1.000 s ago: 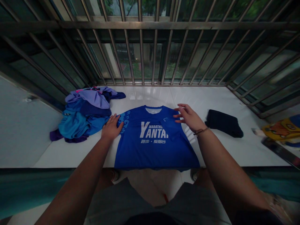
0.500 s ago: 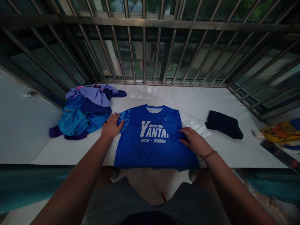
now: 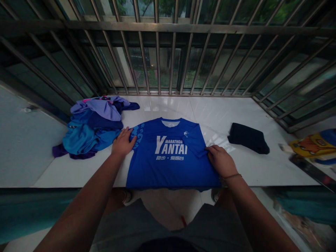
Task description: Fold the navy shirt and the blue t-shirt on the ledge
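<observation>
Blue jersey (image 3: 170, 164) hem overhanging ledge (image 3: 262, 168) edge, left hand (image 3: 123, 143) flat, right hand (image 3: 221, 161) grip on sleeve edge

a shirt (image 3: 170, 157) lies flat on the ledge (image 3: 262, 168), its hem at the near edge and its collar toward the far side. the left hand (image 3: 123, 142) rests on the shirt's left sleeve; the right hand (image 3: 221, 160) sits at the shirt's right edge. a heap of clothes (image 3: 91, 127) lies just left of the shirt, touching the left hand's side. a folded garment (image 3: 248, 138) lies on the ledge to the right, apart from the shirt. window bars (image 3: 168, 56) stand along the far side.
</observation>
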Available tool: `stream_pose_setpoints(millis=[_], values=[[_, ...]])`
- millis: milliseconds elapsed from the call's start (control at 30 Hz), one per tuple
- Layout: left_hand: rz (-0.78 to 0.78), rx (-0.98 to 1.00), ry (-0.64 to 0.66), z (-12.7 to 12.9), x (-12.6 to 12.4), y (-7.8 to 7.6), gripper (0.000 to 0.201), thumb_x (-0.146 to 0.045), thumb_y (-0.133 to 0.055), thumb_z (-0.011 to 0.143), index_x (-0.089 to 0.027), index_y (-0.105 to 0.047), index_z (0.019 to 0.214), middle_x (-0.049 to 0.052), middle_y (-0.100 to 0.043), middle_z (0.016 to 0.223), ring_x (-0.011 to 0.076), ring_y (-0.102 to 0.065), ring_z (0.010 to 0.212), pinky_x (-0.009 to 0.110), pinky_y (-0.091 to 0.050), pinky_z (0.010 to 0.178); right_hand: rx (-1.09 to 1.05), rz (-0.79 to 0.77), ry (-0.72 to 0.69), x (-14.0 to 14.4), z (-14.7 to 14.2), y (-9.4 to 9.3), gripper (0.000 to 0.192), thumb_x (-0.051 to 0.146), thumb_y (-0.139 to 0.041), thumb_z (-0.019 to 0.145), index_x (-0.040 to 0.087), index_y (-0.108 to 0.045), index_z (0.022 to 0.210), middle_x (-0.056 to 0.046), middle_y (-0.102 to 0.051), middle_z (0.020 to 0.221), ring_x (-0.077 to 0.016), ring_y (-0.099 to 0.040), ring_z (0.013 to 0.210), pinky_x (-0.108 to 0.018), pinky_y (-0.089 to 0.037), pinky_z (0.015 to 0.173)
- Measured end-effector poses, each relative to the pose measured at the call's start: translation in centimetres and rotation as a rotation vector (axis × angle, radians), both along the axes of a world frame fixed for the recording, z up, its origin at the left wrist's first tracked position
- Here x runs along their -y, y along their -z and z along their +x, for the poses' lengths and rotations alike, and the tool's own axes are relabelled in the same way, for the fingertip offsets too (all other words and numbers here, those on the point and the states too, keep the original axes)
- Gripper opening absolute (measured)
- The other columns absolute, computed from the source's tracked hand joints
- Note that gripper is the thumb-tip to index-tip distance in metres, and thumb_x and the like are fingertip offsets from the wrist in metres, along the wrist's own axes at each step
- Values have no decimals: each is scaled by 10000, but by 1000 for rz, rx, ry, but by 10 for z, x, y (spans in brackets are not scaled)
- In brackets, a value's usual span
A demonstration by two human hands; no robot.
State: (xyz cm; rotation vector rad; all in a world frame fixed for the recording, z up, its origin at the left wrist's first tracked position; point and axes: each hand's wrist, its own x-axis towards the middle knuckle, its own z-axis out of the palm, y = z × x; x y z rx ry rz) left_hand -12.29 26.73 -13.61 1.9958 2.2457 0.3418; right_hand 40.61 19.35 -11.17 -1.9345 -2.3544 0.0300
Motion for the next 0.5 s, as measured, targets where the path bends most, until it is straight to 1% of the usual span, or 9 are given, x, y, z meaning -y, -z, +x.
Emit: stream_pose_setpoints(millis=[67, 100, 167, 233, 333, 367, 433, 500], values=[[3, 9, 0, 0, 0, 0, 700, -579, -431, 1127, -253, -533, 1738, 72, -409, 1863, 338, -350, 1745, 601, -379, 1384, 12, 26, -30, 2, -1, 3, 389, 243, -542, 1112, 197, -805, 1395, -146, -802, 1314, -316, -746, 1154, -435, -613, 1040], [3, 15, 0, 0, 0, 0, 699, -579, -433, 1127, -254, -533, 1737, 73, -408, 1864, 338, -350, 1745, 605, -374, 1386, 7, 49, -40, 4, -2, 4, 400, 252, -538, 1113, 178, -803, 1402, -163, -797, 1352, -330, -741, 1193, -460, -607, 1083], [5, 26, 1, -1, 0, 0, 695, -582, -432, 1127, -261, -533, 1735, 72, -406, 1865, 333, -347, 1746, 609, -365, 1389, -33, 111, -57, 7, -7, 9, 435, 295, -522, 1126, 137, -785, 1435, -200, -761, 1463, -363, -708, 1330, -514, -566, 1193], [6, 34, 6, -1, 0, 0, 691, -584, -436, 1125, -261, -539, 1727, 78, -414, 1863, 333, -351, 1743, 609, -365, 1388, -97, 162, -65, 12, -14, 19, 516, 384, -504, 1149, 104, -725, 1522, -227, -696, 1581, -392, -632, 1485, -561, -503, 1284], [43, 44, -4, 0, 1, 0, 684, -561, -461, 1113, -214, -571, 1692, 132, -443, 1845, 358, -403, 1713, 584, -382, 1381, -163, 165, -43, 20, -25, 36, 661, 508, -487, 1159, 97, -589, 1666, -236, -584, 1711, -420, -538, 1604, -635, -449, 1328], [78, 45, -27, 1, 3, -1, 685, -542, -470, 1109, -183, -575, 1683, 163, -458, 1831, 368, -424, 1697, 570, -387, 1378, -169, 158, -29, 22, -28, 41, 684, 528, -481, 1159, 105, -562, 1689, -233, -557, 1736, -425, -524, 1617, -653, -443, 1329], [173, 34, -113, 6, 7, -3, 724, -529, -484, 1100, -113, -539, 1690, 230, -491, 1790, 400, -450, 1665, 565, -402, 1362, -171, 155, 0, 24, -32, 48, 692, 542, -467, 1163, 118, -542, 1705, -224, -531, 1760, -425, -519, 1624, -661, -435, 1332], [238, 7, -230, 10, 11, -6, 798, -583, -506, 1085, -61, -511, 1689, 286, -530, 1728, 459, -476, 1611, 617, -448, 1306, -175, 162, 13, 24, -33, 50, 684, 543, -465, 1164, 122, -551, 1698, -220, -535, 1758, -418, -525, 1621, -644, -435, 1336]])
